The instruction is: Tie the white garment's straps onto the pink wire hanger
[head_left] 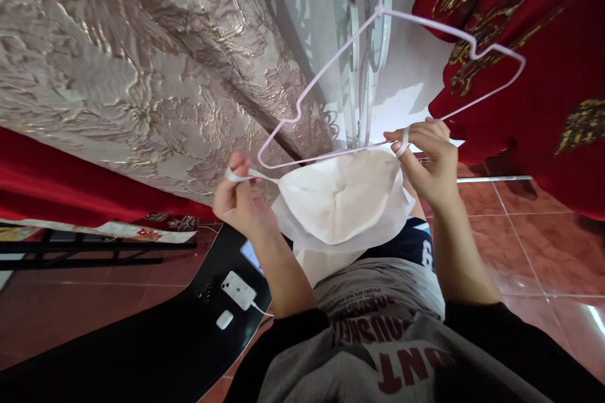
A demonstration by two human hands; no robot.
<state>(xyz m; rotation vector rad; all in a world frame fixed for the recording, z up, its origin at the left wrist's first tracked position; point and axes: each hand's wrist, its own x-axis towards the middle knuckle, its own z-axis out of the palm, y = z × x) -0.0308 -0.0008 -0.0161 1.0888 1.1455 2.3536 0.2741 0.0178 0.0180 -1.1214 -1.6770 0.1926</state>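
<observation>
A white garment with padded-looking cups and thin straps (338, 198) hangs between my hands, in front of my lap. My left hand (246, 201) is closed on one strap, which loops round its fingers and is pulled out to the left; the fingertips are slightly blurred. My right hand (428, 160) pinches the other strap between thumb and forefinger, its fingertips at the bottom bar of a pale pink clothes hanger (326, 72). That hanger stands tilted just beyond the garment, its bar along the garment's upper edge. Whether its hook hangs on anything, I cannot tell.
Pinkish curtain fabric with gold relief (142, 82) fills the left, red fabric with gold decoration (534, 75) the right. White scrolled metalwork (352, 44) rises between them. A black table (118, 327) at lower left holds a white phone (237, 289) on a cable and a small white case (224, 319).
</observation>
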